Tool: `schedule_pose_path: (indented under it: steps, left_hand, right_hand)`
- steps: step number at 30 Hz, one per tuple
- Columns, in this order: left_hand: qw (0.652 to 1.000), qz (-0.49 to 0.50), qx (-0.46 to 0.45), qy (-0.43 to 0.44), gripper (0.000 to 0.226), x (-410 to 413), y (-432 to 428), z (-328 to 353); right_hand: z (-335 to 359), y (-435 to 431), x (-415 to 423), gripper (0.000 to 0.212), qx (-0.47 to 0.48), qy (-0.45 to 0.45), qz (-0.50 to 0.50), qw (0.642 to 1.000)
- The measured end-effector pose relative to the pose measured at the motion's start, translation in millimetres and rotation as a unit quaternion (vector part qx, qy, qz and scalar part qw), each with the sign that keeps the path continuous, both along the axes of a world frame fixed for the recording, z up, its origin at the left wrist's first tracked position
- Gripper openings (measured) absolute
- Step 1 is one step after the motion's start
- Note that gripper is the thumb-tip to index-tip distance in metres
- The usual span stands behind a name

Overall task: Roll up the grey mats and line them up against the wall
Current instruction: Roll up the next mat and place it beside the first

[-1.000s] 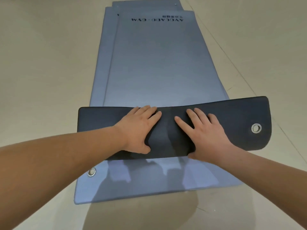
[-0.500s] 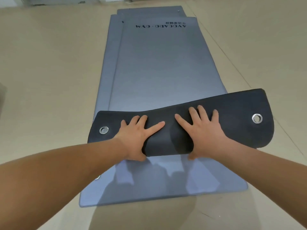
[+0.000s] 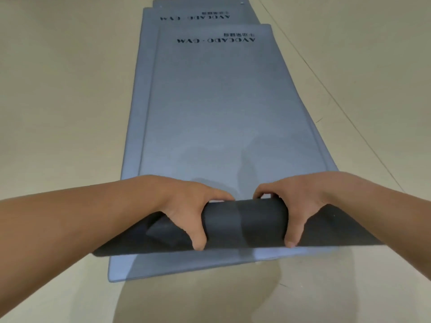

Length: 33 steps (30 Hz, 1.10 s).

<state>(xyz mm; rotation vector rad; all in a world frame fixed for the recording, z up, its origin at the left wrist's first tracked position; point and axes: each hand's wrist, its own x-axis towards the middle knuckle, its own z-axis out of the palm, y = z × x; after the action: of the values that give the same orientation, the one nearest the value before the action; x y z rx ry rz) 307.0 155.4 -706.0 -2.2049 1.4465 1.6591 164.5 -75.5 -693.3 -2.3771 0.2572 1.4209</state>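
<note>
three grey mats lie stacked lengthwise on the tiled floor point(image 3: 58, 101), running away from the person. the top mat point(image 3: 221, 113) lies flat for most of its length, with black lettering point(image 3: 215, 40) at its far end. a second mat point(image 3: 142, 89) shows along its left edge and past its near end, and a third mat point(image 3: 198, 3) pokes out at the far end. no wall is in view.

the near end of the top mat is turned over into a short roll point(image 3: 245, 221), dark underside outward. the left hand point(image 3: 184, 206) and right hand point(image 3: 298, 201) are apart, each clamped on the roll near its middle, fingers curled over the far side and thumbs on the near side. between the hands the roll is a tight tube, but toward both side edges it flares loose and flat, with a crease on the left.

judging by how it bends and droops, the mat is soft foam: light, springy, and likely to unwind if let go. its surface looks matte and grippy rather than slick. a grip this close to the centre leaves the ends slack, so the roll would probably cone. taking hold wider, nearer the side edges, and pressing evenly while rolling forward should keep the edges flush. the task looks barely begun, with one mat started and none fully rolled.
</note>
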Motion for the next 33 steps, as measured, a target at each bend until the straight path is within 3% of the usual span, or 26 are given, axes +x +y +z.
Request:
schedule_pose_path:
  steps: [4, 7, 9, 12, 16, 18, 19, 22, 25, 27, 29, 33]
  left_hand:
    - [0.996, 0.035, 0.071, 0.035, 0.087, 0.1, 6.5, -9.0]
    - [0.997, 0.051, 0.065, 0.009, 0.094, 7.4, 13.4, -18.5]
    - [0.997, 0.066, 0.043, -0.02, 0.103, 18.4, 15.4, -19.4]
    - [0.99, 0.108, -0.022, -0.092, 0.096, 38.7, 16.6, -17.3]
    - [0.95, 0.164, -0.097, -0.245, 0.07, 47.7, 20.3, -23.0]
    - [0.942, 0.172, -0.092, -0.274, 0.064, 44.1, 19.6, -26.7]
    - [0.942, 0.171, -0.084, -0.277, 0.062, 42.9, 18.7, -28.2]
    - [0.941, 0.165, -0.066, -0.289, 0.061, 43.0, 14.5, -28.7]
    - [0.925, 0.158, -0.086, -0.333, 0.061, 42.7, 11.3, -25.7]
    - [0.921, 0.138, -0.134, -0.338, 0.059, 37.6, 10.7, -22.9]
    - [0.924, 0.101, -0.186, -0.318, 0.065, 27.2, 12.8, -20.2]
    - [0.922, 0.016, -0.153, -0.355, 0.105, 2.1, 24.2, -25.5]
  right_hand:
    - [-28.1, 1.0, 1.0, 0.085, 0.116, 0.137, -0.051, 0.982]
    - [-43.1, -2.3, 7.9, 0.088, 0.114, 0.141, -0.067, 0.981]
    - [-42.5, -10.4, 17.6, 0.103, 0.085, 0.092, -0.081, 0.989]
    - [-32.4, -25.3, 30.2, 0.118, 0.018, -0.05, -0.116, 0.992]
    - [-14.6, -25.3, 43.9, 0.091, -0.087, -0.214, -0.1, 0.968]
    - [1.7, -6.7, 44.5, 0.07, -0.129, -0.222, -0.025, 0.966]
    - [8.5, 5.9, 42.2, 0.07, -0.128, -0.204, -0.001, 0.971]
    - [11.9, 44.2, 27.6, 0.119, -0.153, -0.121, 0.037, 0.98]
    - [-14.1, 69.2, 4.9, 0.156, -0.295, -0.133, 0.133, 0.937]
    - [-29.5, 66.3, -0.1, 0.156, -0.307, -0.166, 0.154, 0.925]
    - [-28.2, 47.9, 9.6, 0.152, -0.264, -0.178, 0.129, 0.939]
    - [-15.0, 11.1, 43.0, 0.149, -0.171, -0.164, 0.057, 0.97]
